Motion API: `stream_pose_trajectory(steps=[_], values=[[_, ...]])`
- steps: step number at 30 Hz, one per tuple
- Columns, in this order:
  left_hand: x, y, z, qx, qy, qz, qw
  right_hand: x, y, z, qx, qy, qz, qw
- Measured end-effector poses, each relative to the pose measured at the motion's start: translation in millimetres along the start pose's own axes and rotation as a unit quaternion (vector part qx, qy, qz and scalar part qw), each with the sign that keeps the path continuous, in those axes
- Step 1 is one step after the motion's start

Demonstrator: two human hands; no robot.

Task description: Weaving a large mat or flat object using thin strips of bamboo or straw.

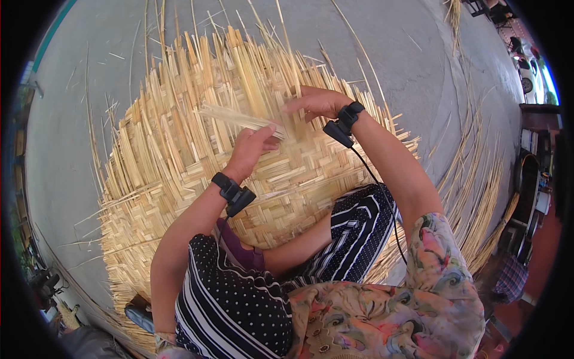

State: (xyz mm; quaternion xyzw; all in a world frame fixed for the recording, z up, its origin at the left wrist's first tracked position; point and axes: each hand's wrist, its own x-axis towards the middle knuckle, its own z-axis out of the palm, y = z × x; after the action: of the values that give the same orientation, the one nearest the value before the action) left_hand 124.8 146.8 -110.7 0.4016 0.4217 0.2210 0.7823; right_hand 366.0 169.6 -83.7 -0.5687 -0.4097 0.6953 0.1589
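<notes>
A broad mat of pale split-reed strips (pixel 287 197) is spread on the floor in front of me and under my legs, woven in a zigzag pattern in its near part. My left hand (pixel 254 146) is closed on a flat bundle of reed strips (pixel 236 118), which slants up to the left across the weave. To its right and a little farther off, my right hand (pixel 320 103) is bent over upright strips (pixel 257 84) that stand out of the weave. Its fingertips are smeared by motion, so their hold on the strips is unclear.
Long loose reeds (pixel 472 185) lie on the grey concrete floor (pixel 412 72) at the right. Strip ends stick out all along the mat's far edge. Each wrist wears a black strapped device, and a cable (pixel 382 185) runs from the right one. Stacked items stand at the far right.
</notes>
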Motion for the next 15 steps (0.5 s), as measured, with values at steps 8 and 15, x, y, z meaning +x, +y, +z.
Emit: stream_pose_trajectory(steps=[8, 15], values=[[10.6, 2.2, 9.7, 0.025, 0.042, -0.008, 0.999, -18.6, 21.9, 7.0, -0.031, 0.03, -0.044, 0.998], [38.6, 3.7, 18.7, 0.137, -0.039, -0.034, 0.989, -50.4, 37.9, 55.2, -0.242, 0.19, -0.217, 0.926]])
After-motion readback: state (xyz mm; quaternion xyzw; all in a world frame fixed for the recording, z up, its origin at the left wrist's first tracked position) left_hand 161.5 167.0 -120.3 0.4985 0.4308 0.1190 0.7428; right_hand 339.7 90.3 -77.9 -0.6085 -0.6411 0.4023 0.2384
